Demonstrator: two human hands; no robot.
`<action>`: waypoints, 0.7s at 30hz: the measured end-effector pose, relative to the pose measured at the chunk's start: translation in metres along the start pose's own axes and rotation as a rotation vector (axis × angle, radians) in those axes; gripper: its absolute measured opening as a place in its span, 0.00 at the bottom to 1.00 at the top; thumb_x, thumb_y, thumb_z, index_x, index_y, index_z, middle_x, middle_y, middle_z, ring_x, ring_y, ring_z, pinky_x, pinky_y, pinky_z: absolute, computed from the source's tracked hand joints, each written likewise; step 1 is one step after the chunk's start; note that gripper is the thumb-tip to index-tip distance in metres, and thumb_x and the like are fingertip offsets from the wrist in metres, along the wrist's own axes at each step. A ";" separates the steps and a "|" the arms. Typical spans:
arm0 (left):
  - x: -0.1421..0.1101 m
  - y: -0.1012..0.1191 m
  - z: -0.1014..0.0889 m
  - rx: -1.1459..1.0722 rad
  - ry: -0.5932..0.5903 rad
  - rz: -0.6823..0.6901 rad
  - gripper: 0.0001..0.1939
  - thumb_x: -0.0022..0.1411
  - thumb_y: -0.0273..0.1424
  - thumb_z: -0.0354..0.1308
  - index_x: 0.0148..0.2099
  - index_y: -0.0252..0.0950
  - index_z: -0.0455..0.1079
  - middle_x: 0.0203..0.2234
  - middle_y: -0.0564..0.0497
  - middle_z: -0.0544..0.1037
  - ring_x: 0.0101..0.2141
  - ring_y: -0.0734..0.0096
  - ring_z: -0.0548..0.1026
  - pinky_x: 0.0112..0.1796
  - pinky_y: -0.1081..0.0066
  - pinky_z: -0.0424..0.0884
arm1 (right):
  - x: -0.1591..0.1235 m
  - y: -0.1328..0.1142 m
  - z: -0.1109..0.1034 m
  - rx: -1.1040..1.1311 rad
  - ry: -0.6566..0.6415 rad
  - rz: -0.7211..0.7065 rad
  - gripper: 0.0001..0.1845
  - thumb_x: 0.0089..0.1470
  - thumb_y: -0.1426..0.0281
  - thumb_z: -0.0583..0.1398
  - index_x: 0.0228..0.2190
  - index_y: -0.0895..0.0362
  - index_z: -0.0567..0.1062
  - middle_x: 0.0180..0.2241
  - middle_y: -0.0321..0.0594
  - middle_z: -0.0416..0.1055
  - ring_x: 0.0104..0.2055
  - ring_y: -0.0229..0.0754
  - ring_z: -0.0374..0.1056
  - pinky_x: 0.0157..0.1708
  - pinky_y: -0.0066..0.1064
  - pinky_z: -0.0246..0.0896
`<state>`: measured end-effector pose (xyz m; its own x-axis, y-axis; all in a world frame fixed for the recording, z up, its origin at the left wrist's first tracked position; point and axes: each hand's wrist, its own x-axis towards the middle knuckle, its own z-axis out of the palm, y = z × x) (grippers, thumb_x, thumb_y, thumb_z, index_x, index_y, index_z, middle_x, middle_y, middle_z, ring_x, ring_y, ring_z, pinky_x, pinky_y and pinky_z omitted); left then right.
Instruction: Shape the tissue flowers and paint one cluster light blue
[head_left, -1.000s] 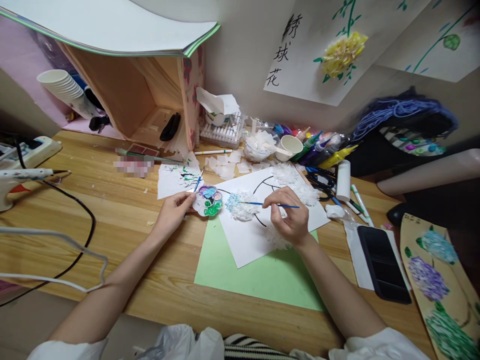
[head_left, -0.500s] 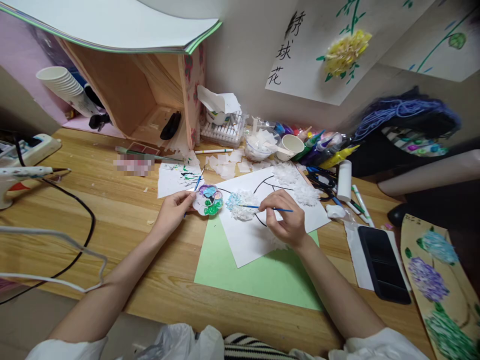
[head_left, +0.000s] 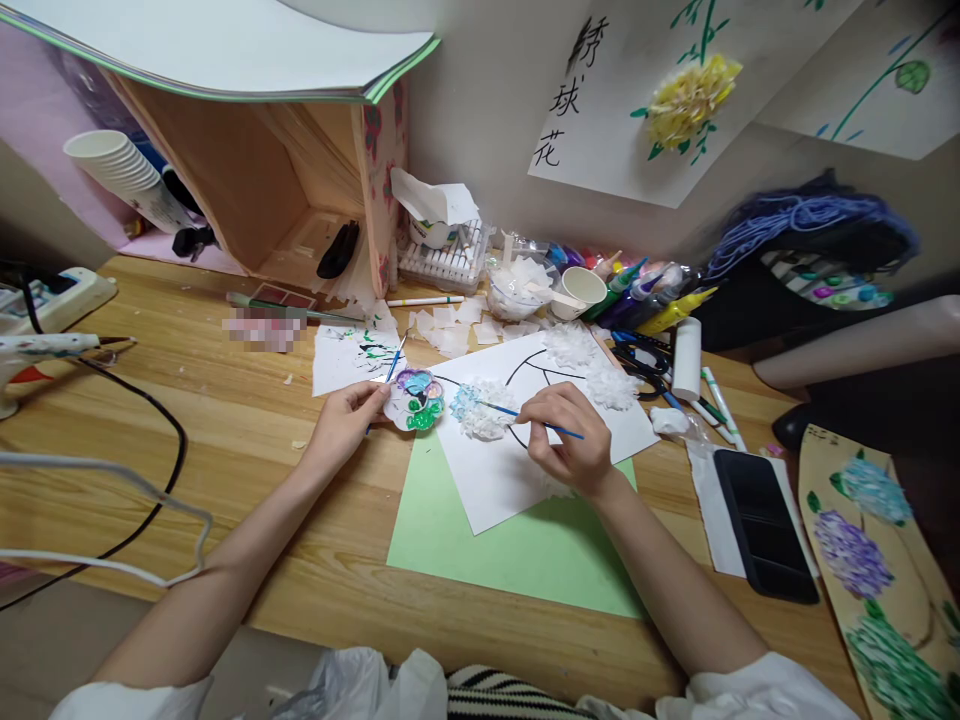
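My left hand [head_left: 345, 418] pinches the edge of a small flower-shaped paint palette [head_left: 415, 399] with green, purple and blue paint. A second blue brush [head_left: 394, 362] sticks up behind that hand. My right hand [head_left: 568, 437] grips a thin blue paintbrush [head_left: 525, 416]. Its tip rests on a white tissue-paper flower cluster [head_left: 480, 407] tinted blue on its left side. The cluster sits on a white sheet [head_left: 502, 470] with black curved stems, which lies on a green sheet [head_left: 525, 555]. Two more white tissue clusters [head_left: 592, 365] lie further up the sheet.
A black phone [head_left: 763, 523] lies right of the sheets, beside a painted flower board [head_left: 862, 540]. Scissors [head_left: 637, 362], a glue stick [head_left: 685, 360], paint bottles [head_left: 645, 295] and a paper cup [head_left: 583, 292] crowd the back. A glue gun [head_left: 45, 350] and black cable [head_left: 150, 450] lie left.
My right hand has shifted slightly left and tilted the brush, its tip staying on the blue-tinted tissue cluster. My left hand and the palette have stayed put.
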<state>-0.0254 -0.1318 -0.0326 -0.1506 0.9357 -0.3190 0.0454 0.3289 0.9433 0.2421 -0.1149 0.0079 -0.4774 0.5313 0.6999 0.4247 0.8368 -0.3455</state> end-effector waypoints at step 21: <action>0.000 -0.001 0.000 -0.015 -0.019 0.004 0.19 0.49 0.45 0.61 0.36 0.34 0.74 0.28 0.51 0.79 0.29 0.69 0.75 0.34 0.72 0.73 | 0.003 -0.003 -0.003 0.011 0.048 0.002 0.13 0.44 0.84 0.52 0.30 0.56 0.67 0.23 0.38 0.67 0.28 0.40 0.60 0.27 0.34 0.61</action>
<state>-0.0260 -0.1321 -0.0340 -0.1318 0.9392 -0.3171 0.0307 0.3236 0.9457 0.2415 -0.1165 0.0132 -0.4389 0.5265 0.7281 0.4168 0.8372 -0.3541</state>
